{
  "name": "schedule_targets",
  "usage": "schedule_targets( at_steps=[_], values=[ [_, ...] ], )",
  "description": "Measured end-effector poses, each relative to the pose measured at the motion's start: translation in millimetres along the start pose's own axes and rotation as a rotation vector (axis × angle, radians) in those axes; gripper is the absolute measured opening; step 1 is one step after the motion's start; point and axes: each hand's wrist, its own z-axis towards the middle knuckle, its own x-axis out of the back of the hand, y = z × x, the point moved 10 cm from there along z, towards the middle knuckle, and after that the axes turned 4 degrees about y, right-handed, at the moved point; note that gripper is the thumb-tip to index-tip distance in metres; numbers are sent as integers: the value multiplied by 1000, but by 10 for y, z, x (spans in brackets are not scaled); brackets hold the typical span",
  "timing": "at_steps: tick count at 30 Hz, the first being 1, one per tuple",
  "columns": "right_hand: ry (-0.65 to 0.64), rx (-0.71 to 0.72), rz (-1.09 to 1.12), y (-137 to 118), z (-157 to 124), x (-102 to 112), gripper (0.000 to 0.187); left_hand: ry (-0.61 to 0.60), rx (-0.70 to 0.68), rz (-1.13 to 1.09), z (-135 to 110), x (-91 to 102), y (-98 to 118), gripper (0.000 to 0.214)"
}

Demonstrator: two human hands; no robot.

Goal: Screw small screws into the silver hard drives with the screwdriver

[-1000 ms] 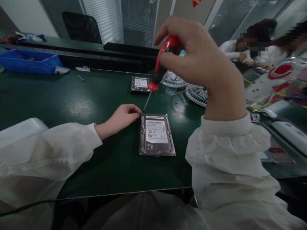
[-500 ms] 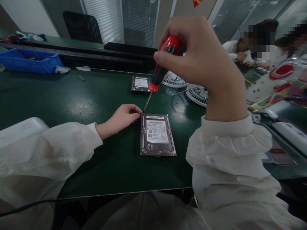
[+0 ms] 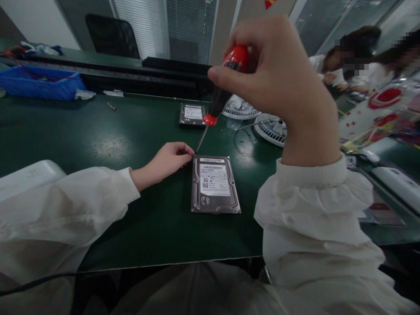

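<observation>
A silver hard drive (image 3: 215, 184) with a white label lies flat on the green table (image 3: 98, 135). My right hand (image 3: 278, 87) is raised above it, fingers wrapped round the red and black handle of a screwdriver (image 3: 220, 94). The thin shaft slants down to the drive's far left corner. My left hand (image 3: 167, 161) rests on the table beside that corner, fingertips pinched together at the screwdriver's tip. What those fingertips pinch is too small to make out.
A second hard drive (image 3: 192, 114) lies farther back. White fan grilles (image 3: 271, 129) sit behind my right hand. A blue bin (image 3: 39, 85) stands at the far left, a white box (image 3: 26, 177) by my left sleeve. Other people sit at the far right.
My right hand has turned slightly on the screwdriver handle, the thumb shifting across it. The tip stays at the drive's corner and my left hand has not moved.
</observation>
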Motion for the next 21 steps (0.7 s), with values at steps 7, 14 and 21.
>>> schedule_targets(
  at_steps=[7, 14, 21],
  values=[
    [-5, -24, 16, 0, 1, 7, 27, 0, 0, -2, 7, 4, -8, 15],
    [-85, 68, 119, -109, -26, -14, 17, -1, -5, -9, -7, 2, 15, 15],
    [-84, 39, 10, -95, -25, -5, 20, 18, 7, -14, -12, -2, 42, 11]
  ],
)
